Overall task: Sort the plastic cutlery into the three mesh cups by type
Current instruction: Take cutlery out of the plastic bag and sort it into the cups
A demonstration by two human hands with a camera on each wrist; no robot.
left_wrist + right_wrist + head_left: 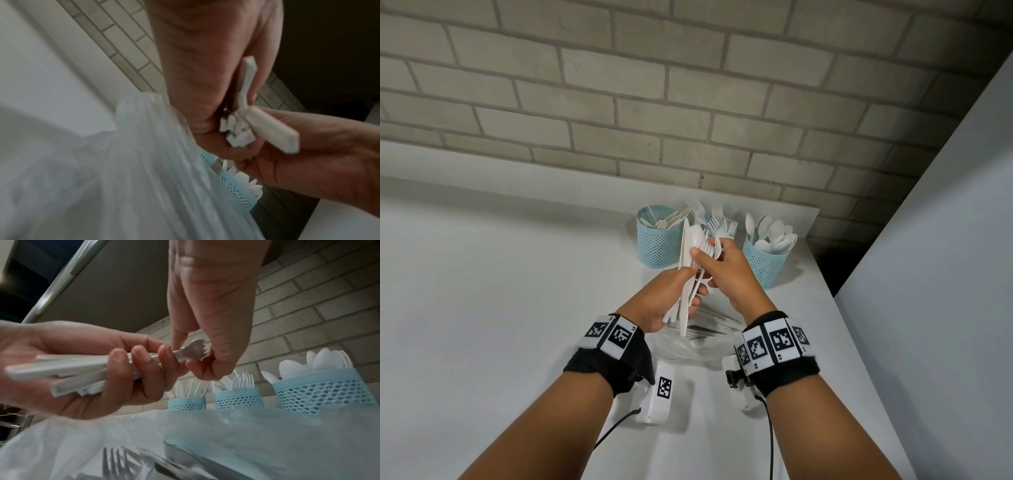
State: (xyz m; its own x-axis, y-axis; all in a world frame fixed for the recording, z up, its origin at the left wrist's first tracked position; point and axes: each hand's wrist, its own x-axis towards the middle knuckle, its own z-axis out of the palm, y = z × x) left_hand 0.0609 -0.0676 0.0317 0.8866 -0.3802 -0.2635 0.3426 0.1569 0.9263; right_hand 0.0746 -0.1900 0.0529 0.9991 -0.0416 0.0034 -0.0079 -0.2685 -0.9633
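Observation:
My left hand [690, 291] grips a bundle of white plastic cutlery [686, 260] by the handles, held upright above the table. My right hand [705, 255] pinches the head of one fork [195, 348] at the top of that bundle. Three blue mesh cups stand just behind the hands. The left cup [655, 243] holds knives. The middle cup [236, 398] holds forks and is mostly hidden by my hands in the head view. The right cup [767, 265] holds spoons. In the left wrist view the handle ends [271, 129] stick out below my palm.
A clear plastic bag [698, 342] with more cutlery lies on the white table [500, 291] under my hands; forks [115, 462] show inside it. A brick wall [688, 102] runs behind the cups. A white panel [945, 274] borders the right side.

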